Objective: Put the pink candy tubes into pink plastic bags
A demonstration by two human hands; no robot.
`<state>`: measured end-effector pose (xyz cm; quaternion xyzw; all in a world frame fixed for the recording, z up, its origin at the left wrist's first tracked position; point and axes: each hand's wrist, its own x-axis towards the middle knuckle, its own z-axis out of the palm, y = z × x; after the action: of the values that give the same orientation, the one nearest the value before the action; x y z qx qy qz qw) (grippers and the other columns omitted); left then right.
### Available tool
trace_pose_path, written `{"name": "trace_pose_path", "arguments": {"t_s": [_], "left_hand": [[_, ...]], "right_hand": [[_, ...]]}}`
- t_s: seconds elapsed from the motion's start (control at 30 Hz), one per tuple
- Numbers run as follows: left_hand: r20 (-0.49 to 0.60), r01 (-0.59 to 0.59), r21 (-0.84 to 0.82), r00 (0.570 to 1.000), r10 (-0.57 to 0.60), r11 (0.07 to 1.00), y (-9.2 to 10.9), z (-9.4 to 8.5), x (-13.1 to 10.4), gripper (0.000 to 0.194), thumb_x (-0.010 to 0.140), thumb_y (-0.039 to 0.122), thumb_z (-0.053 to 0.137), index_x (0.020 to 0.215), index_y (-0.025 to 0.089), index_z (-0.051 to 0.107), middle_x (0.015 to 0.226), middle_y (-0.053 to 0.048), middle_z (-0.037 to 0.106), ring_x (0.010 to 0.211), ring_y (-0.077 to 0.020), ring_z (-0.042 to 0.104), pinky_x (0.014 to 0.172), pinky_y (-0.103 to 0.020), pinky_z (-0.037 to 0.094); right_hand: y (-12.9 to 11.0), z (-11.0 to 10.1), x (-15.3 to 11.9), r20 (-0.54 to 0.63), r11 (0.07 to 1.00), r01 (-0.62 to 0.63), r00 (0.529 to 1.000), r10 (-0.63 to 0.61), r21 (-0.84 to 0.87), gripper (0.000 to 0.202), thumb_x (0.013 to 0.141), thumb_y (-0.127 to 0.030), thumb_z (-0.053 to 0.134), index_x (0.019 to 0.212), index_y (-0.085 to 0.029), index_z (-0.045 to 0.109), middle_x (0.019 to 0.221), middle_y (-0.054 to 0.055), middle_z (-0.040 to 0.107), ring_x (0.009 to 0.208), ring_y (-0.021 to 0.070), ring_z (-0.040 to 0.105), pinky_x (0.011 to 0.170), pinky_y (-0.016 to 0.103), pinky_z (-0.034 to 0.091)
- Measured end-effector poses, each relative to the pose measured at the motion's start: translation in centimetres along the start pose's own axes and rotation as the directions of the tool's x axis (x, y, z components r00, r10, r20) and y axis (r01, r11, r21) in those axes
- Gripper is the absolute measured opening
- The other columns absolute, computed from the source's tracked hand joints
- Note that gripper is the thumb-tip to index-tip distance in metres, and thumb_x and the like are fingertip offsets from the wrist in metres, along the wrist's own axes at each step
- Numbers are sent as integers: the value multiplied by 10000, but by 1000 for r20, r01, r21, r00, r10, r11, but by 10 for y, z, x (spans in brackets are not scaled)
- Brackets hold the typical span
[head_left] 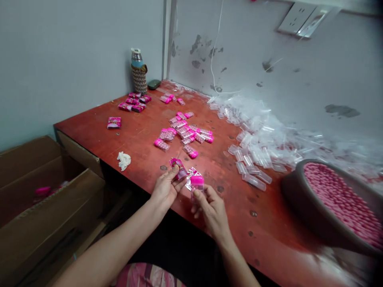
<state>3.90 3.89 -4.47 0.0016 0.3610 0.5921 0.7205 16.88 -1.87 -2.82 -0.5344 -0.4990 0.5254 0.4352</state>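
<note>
My left hand (167,186) pinches a small pink printed packet (178,169) above the table's front edge. Close beside it, my right hand (212,210) grips a clear plastic container with a bright pink cap (197,181), held upright with the cap on top. A shiny silver-and-pink printed piece (193,173) shows behind the two hands; whether it is held or lies on the table I cannot tell. Farther back lies a loose group of pink-capped containers (187,131) filled with pink beads. At the left are several pink printed packets (134,102) and a single one (114,122).
Many clear empty tubes (254,139) are heaped along the wall at right. A dark basin (295,191) of pink beads stands at the right. A cardboard box (72,203) sits left, below the red table (143,131). A bottle (139,75) and crumpled white tissue (123,160) are on the table.
</note>
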Motion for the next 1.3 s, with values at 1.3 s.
{"name": "trace_pose_path", "arguments": {"t_s": [1.3], "left_hand": [[380,-160,640,916,-128,751,0,13,-26,211,610,283,689,689,88,667,615,-72,637,502,-126,562,514,-229,428]], "right_hand": [[17,10,-8,-152,994,74,986,-61,84,186,769,-356,552,765,-171,528,475,-57,512,353,53,454,332,132,354]]}}
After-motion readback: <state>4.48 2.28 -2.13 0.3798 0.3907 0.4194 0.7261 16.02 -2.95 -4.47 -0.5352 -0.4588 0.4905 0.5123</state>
